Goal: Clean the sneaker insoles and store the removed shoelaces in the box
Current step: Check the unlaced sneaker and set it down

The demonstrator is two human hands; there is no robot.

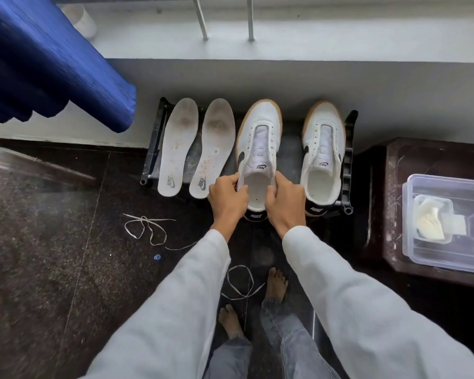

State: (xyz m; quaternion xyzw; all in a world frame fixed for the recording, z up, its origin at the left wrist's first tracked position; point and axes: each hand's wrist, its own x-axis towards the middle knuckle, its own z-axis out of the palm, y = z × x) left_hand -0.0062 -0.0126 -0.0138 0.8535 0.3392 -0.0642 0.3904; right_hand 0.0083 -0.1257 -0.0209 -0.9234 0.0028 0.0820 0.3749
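My left hand (226, 198) and right hand (283, 203) each pinch the collar of the white gum-soled leather sneaker (257, 157) on the black rack (348, 149). Two soiled white foam insoles (196, 144) lie at nine o'clock. Next: wipe them, then gather the thin white shoelaces (148, 228) from the floor at seven o'clock into the clear plastic box (446, 258).

2 insoles (196, 147) left of sneakers (290, 157)

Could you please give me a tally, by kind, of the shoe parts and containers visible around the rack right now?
Sneakers: 2, one held at its collar by both hands, one beside it
Insoles: 2
Loose shoelaces on the floor: 2
Clear plastic boxes: 1
Total: 7
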